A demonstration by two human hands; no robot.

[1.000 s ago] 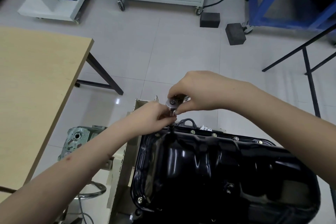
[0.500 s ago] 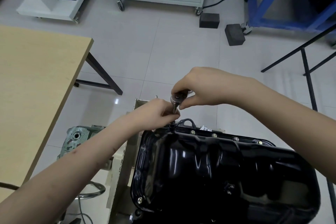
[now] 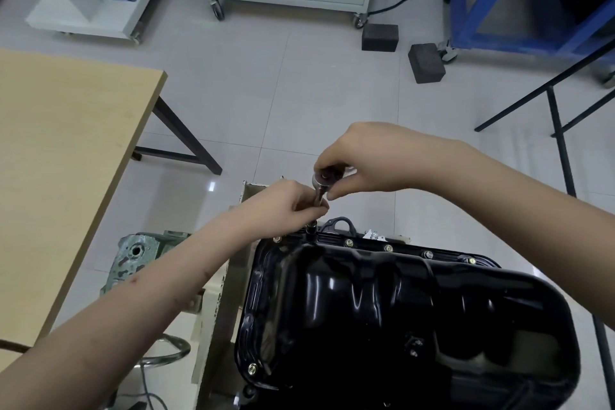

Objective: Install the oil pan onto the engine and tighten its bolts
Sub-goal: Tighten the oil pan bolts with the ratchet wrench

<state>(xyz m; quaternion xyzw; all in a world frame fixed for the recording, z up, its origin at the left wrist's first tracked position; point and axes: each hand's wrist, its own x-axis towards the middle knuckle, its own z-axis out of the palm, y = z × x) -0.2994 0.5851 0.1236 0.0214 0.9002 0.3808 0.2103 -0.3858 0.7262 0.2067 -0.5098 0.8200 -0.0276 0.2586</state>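
worktop (image 3: 60,150) at 9 o'clock, two dark blocks (image 3: 379,37) on floor at 12 | oil pan (image 3: 399,316) at 5 o'clock below hands | left hand (image 3: 283,201) pinches ratchet (image 3: 320,188) shaft, right hand (image 3: 362,160) grips its head, socket on rim bolt

Glossy black oil pan (image 3: 399,309) sits on the engine, gold bolts (image 3: 387,248) along its rim.

Single head-worn view, looking steeply down (wide-angle), close over oil pan (image 3: 399,309), floor beyond
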